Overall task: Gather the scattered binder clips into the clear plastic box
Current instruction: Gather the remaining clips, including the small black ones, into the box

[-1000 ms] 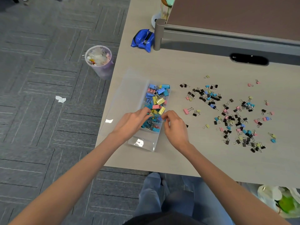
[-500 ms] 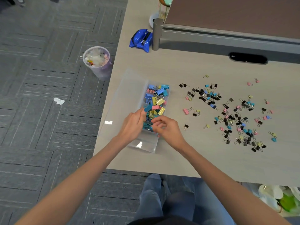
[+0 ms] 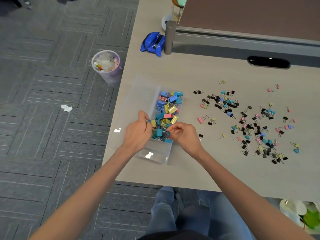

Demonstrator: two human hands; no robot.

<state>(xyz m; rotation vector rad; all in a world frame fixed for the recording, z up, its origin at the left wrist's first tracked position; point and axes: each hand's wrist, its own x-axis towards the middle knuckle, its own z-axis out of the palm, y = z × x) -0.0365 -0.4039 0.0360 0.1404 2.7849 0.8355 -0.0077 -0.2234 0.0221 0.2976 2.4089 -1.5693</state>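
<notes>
The clear plastic box point(image 3: 155, 154) lies near the table's left edge, with its lid point(image 3: 136, 99) folded open to the left. Several large coloured binder clips point(image 3: 168, 108) fill it. Many small black, pink, blue and yellow clips point(image 3: 251, 125) lie scattered to its right. My left hand point(image 3: 136, 134) is at the box's left wall, and its thumb and fingers pinch a small teal clip point(image 3: 148, 120). My right hand point(image 3: 183, 135) hovers over the box's near half with curled fingers. Whether these fingers hold a clip is hidden.
A blue pouch point(image 3: 152, 44) lies at the back beside a grey shelf post point(image 3: 169, 37). On the floor to the left, a cup of scraps point(image 3: 106, 66) stands close to the table edge. A single black clip point(image 3: 200, 135) lies just right of my right hand.
My right hand has moved left from the box's right wall to over the clips inside. My left hand has drawn back to the box's left wall.
</notes>
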